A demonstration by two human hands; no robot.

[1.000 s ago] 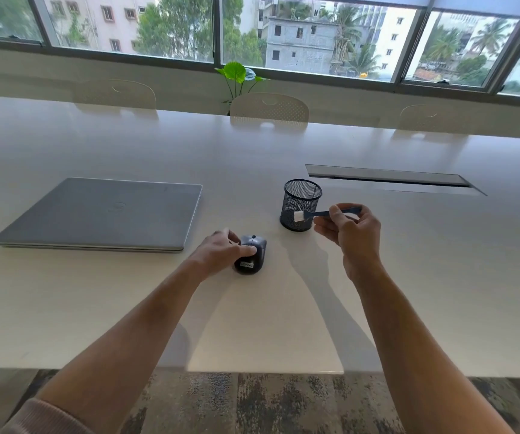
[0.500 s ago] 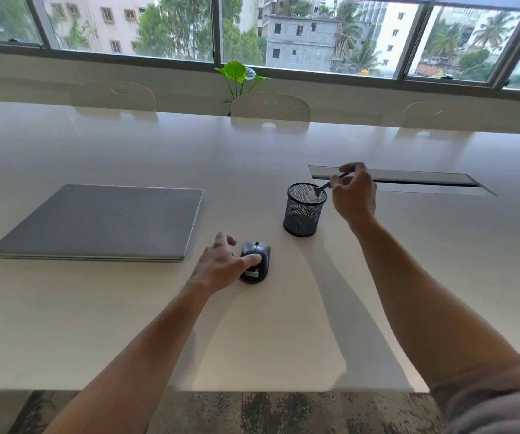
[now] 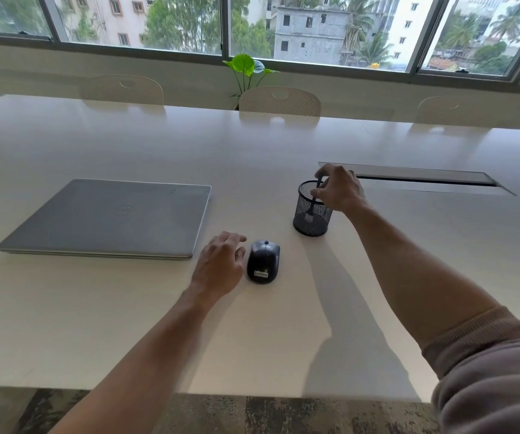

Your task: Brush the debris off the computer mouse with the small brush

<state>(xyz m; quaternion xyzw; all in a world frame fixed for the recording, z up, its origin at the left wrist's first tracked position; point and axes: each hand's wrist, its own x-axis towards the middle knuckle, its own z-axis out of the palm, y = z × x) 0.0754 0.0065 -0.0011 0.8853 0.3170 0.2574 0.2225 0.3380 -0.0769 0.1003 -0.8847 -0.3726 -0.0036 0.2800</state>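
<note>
A closed grey laptop [image 3: 111,217] lies at nine o'clock on the counter [image 3: 127,324]; a black mesh cup [image 3: 312,214] stands at one o'clock.

The table [image 3: 127,324] carried one closed laptop [image 3: 108,217] at left, one computer mouse [image 3: 263,261] near centre, and one mesh cup [image 3: 312,214] to the right, containing one small brush [image 3: 315,198]. Two hands were present: left hand [image 3: 221,266] and right hand [image 3: 338,189]. Three chairs [image 3: 279,101] stood on the far side. One plant [image 3: 246,67] stood beyond. One cable slot [image 3: 424,178] was recessed at far right.
</note>
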